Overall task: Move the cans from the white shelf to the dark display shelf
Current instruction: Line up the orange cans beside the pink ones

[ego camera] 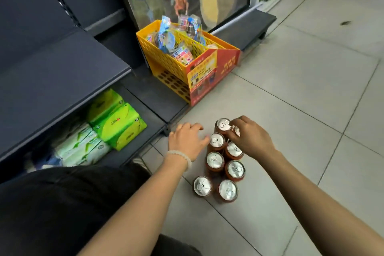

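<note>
While the cans [222, 158] stand upright in a tight double row on the tiled floor [301, 110], both hands are down at the far end of the group. The right hand [249, 136] is draped over the farthest pair, fingers curled onto a lid and partly covering a second can; whether it has closed firmly on one I cannot tell. The left hand [187, 141] lies spread and loose against the side of the row, fingertips touching the second can, holding nothing. In my judgement it is placed there to steady the neighbours so that a lift from the end does not topple them. Working from the far end keeps the rest packed and stable.

No white shelf is in view. The cans are on the floor, just beside the foot of the dark shelf [62, 81], none yet on it. Its upper board is bare where visible. The lower board [149, 97] holds green tissue packs [116, 118] and paler packs to their left, leaving open space toward the near corner.

A yellow basket [176, 62] of wrapped goods occupies the shelf base farther along. The person's dark-clothed knee [62, 203] sits between the body and the lower board, and may crowd a reach to that side.
</note>
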Tool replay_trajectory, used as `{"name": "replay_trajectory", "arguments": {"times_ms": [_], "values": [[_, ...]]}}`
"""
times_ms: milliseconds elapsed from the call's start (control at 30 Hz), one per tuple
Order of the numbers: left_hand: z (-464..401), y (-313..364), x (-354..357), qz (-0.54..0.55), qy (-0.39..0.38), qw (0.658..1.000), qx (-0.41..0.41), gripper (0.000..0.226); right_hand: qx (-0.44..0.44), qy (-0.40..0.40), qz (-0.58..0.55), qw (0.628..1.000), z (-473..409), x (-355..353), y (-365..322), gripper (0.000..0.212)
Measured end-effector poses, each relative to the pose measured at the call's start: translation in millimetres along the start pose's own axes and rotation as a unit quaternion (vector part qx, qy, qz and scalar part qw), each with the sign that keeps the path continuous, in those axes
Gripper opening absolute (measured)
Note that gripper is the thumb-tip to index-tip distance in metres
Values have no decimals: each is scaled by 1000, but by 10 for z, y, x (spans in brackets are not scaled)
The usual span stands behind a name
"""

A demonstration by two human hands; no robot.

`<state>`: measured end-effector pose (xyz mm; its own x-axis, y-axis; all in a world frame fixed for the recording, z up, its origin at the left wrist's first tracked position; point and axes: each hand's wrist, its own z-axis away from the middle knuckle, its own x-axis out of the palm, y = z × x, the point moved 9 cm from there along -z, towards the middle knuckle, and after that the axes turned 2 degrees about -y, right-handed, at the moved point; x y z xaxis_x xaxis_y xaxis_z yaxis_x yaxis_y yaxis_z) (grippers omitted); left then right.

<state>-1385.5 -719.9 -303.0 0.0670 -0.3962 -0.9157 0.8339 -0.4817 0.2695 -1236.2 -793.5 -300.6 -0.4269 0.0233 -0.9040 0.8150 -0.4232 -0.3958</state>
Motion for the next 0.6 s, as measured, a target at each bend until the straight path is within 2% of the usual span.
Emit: {"name": "replay_trajectory", "arguments": {"times_ms": [200,333,467,600], "values": [[-355,239,448,-34,-26,998,41,46,76,-4,-32,997,-183,325,597,42],[-720,387,634,-64,-38,995,61,49,109,-43,-36,992,-365,609,834,53],[-1086,519,784,-56,-28,995,81,53,145,-81,-31,986,-524,841,1023,65],[-1353,508,1034,-35,-68,995,71,66,166,-70,-74,981,-648,931,1131,67]]}}
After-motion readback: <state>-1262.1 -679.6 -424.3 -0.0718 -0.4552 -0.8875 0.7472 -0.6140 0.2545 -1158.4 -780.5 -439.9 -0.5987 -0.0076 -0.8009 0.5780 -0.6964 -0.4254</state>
